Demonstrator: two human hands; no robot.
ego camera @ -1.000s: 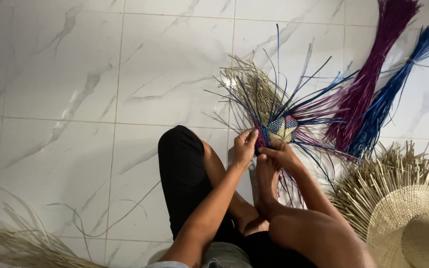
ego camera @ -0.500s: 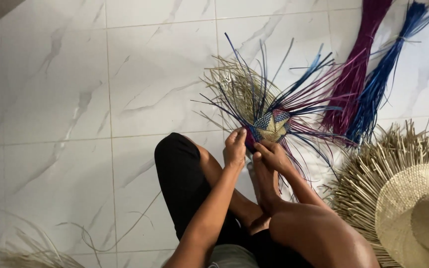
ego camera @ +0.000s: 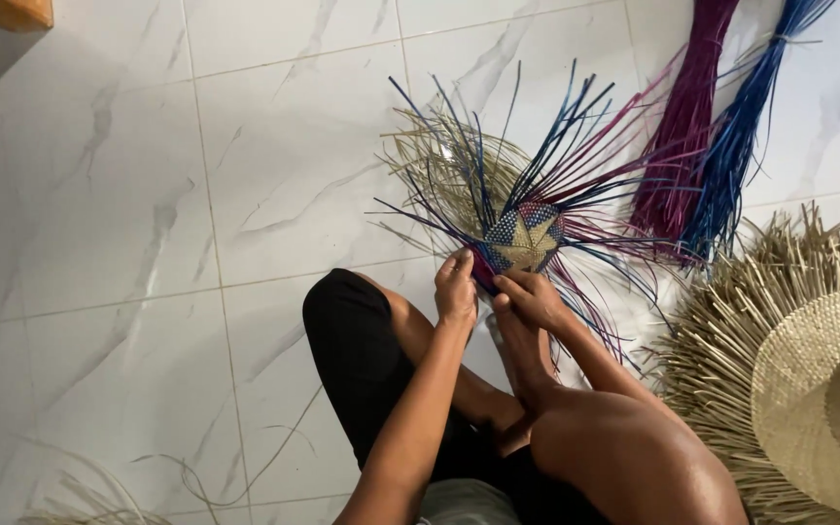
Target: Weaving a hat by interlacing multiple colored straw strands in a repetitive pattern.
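I sit on a white tiled floor with a small woven piece [ego camera: 523, 239] in front of my knees. Its centre shows a pale star on blue and purple weave, and long blue, purple and straw strands fan out from it. My left hand [ego camera: 456, 287] pinches strands at the piece's near left edge. My right hand [ego camera: 531, 296] grips its near edge, fingers closed on the weave. Both hands touch the piece and sit close together.
A purple strand bundle [ego camera: 680, 126] and a blue strand bundle [ego camera: 743, 126] lie at the far right. A half-woven straw hat [ego camera: 814, 389] with loose ends lies at the right. Loose straw [ego camera: 99, 491] lies at the near left. A wooden corner [ego camera: 17, 12] shows top left.
The view has shifted, so the woven piece and bundles sit lower and more central. My hands stay on the piece's near edge, with small finger moves.
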